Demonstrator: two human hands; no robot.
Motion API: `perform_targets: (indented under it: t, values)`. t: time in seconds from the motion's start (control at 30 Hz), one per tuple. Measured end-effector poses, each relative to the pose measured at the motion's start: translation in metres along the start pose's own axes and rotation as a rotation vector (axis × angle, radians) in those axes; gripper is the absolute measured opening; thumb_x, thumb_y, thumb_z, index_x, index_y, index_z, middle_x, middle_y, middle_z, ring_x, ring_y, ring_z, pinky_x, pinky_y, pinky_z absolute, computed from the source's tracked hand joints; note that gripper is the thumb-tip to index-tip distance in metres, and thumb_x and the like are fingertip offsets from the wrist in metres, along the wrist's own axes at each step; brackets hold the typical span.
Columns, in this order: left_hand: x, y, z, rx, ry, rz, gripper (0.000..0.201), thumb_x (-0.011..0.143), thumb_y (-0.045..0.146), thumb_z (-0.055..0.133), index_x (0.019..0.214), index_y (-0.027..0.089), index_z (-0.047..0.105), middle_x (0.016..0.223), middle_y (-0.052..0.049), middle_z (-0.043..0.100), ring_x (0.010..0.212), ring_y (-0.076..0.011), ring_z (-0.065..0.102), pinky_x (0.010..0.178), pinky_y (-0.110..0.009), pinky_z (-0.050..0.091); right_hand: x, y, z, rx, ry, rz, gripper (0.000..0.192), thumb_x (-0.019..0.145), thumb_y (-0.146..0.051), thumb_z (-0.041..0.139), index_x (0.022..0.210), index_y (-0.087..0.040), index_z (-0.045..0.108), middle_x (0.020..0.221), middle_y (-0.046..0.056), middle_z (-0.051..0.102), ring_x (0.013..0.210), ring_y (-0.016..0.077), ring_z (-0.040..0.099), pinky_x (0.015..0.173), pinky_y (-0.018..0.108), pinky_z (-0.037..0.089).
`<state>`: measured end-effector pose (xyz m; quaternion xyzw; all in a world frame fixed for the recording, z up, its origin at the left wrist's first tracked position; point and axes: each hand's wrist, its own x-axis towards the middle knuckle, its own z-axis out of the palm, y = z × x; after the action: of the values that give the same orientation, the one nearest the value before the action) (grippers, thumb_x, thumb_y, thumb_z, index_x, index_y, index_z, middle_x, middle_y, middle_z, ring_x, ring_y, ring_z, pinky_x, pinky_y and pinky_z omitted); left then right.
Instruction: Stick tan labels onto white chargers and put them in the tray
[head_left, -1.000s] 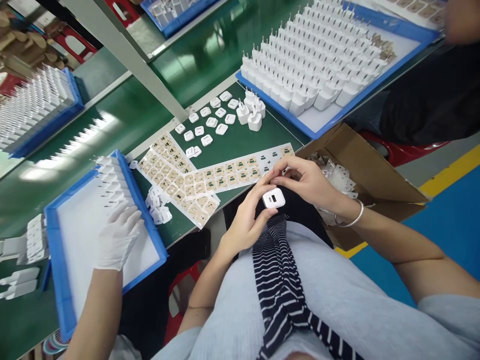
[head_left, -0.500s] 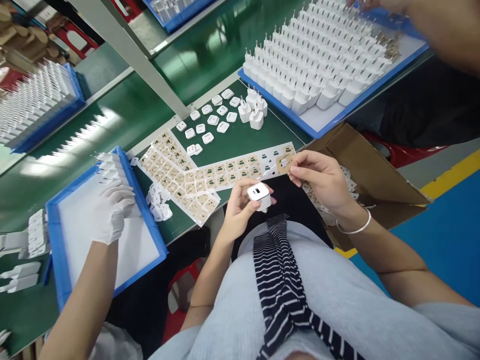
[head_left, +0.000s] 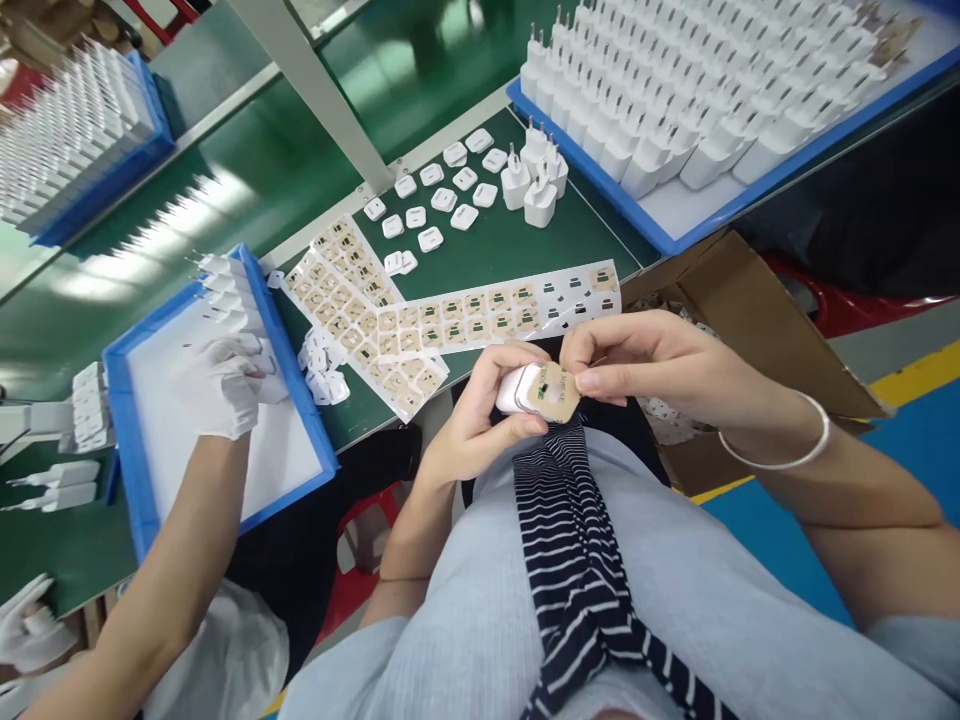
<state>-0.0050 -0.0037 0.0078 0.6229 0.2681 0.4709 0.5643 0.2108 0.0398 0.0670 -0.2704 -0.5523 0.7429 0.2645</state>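
My left hand is wrapped round a white plug charger, held above my lap with its flat end turned to the right. Against that end lies a tan sticker with green print, its far edge pinched by my right hand. Whether the sticker is stuck down cannot be made out. Just beyond my hands, a sticker sheet with several bare spots lies across the bench edge. It overlaps other sticker sheets. Small white covers and a few upright chargers stand behind.
A blue-edged tray full of chargers sits at the back right, above an open cardboard box. On the left, a co-worker's gloved hand reaches into another blue tray. White pieces lie piled beside it.
My right hand has brought the tan sticker from the sheet down to the charger. My left hand has tipped the charger so its flat end faces right. The view has shifted slightly.
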Motion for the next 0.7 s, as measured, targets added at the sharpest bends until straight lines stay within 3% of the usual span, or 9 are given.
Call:
perform_targets:
  t: [0.3,0.7]
  values:
    - [0.0012,0.0058,0.003,-0.012,-0.024,0.028,0.042,0.089,0.044,0.072,0.123,0.023,0.058,0.113,-0.008,0.062,0.103,-0.021,0.06,0.091,-0.035,0.049,0.0036,-0.0027,-0.0015,-0.021,-0.093,0.088,0.033,0.093,-0.041,0.071,0.075,-0.015,0.061,0.062,-0.004,0.047,0.056,0.0065,0.04,0.049,0.023,0.028]
    - [0.0043,0.0069,0.0021,-0.032,-0.054,0.02,0.042,0.09,0.045,0.07,0.123,0.023,0.057,0.115,-0.008,0.062,0.103,-0.0212,0.06,0.092,-0.036,0.049,0.0017,-0.0053,-0.0003,-0.013,-0.051,0.095,0.034,0.092,-0.043,0.072,0.075,-0.015,0.061,0.065,-0.003,0.051,0.057,0.0062,0.045,0.048,0.021,0.034]
